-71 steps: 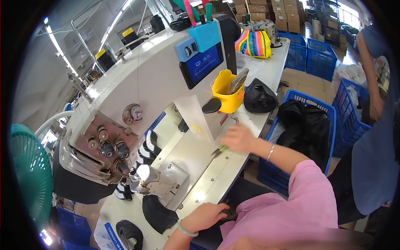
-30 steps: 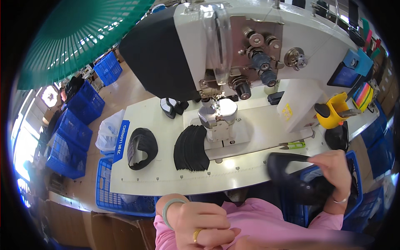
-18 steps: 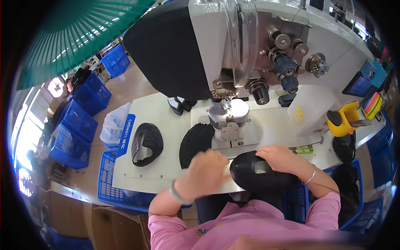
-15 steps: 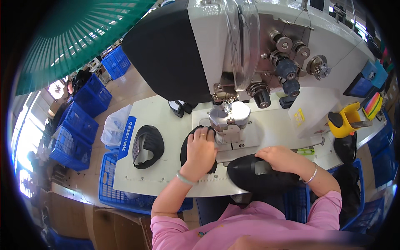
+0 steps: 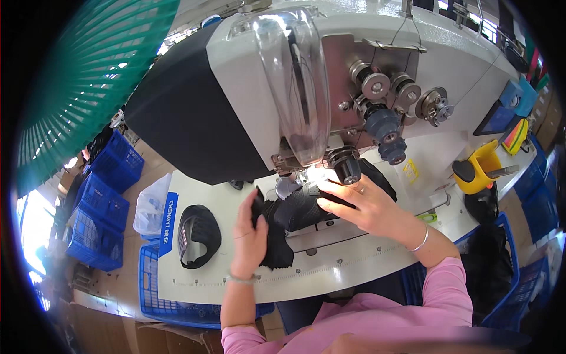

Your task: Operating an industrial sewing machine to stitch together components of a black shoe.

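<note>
A black shoe upper (image 5: 300, 209) lies across the sewing machine's (image 5: 283, 71) small bed, under the needle area. My right hand (image 5: 365, 206) grips it from the right, thumb and fingers close to the lit needle area; the fingertips are partly hidden by the machine head. On the left, my left hand (image 5: 250, 242) is closed on a black fabric edge, its thumb against it. A dark piece with a ragged edge (image 5: 277, 248) hangs beside that hand; whether it is part of the same upper I cannot tell. Another curved black upper (image 5: 200, 236) lies on the white table, left of my left hand.
Thread tension knobs (image 5: 383, 124) jut from the machine above my right hand. A yellow holder (image 5: 477, 168) with a tool stands at the right. Blue crates (image 5: 150, 289) sit below the table edge and at far left. A green fan guard (image 5: 88, 76) fills the upper left.
My right hand has carried a black upper from the table's front edge up and left to the machine bed. My left hand has moved left and down, now closed on a fabric edge.
</note>
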The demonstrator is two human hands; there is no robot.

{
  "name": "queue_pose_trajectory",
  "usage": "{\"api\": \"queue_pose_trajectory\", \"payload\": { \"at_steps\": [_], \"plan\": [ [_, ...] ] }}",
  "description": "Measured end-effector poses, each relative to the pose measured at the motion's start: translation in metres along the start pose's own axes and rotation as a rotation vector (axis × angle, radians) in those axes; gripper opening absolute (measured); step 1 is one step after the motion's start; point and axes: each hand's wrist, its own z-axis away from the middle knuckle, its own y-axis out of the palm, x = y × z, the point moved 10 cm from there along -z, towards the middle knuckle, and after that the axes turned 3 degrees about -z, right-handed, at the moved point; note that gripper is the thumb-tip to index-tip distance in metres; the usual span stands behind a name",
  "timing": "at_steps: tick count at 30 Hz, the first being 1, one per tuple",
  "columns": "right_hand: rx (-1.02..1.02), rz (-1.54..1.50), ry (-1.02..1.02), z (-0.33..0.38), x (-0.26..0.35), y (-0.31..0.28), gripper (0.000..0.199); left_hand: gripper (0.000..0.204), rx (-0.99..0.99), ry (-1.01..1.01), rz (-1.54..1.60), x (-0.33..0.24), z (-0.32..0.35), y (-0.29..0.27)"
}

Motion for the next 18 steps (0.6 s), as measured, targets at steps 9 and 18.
{"api": "queue_pose_trajectory", "payload": {
  "at_steps": [9,18],
  "plan": [
    [0.082,-0.09,0.025,-0.008,0.003,0.002,0.041,0.05,0.157,0.442,-0.336,-0.13,0.013,0.012],
    [0.101,-0.085,0.074,-0.005,-0.002,0.001,0.039,0.045,0.189,0.45,-0.373,-0.123,0.003,0.022]
  ]
}}
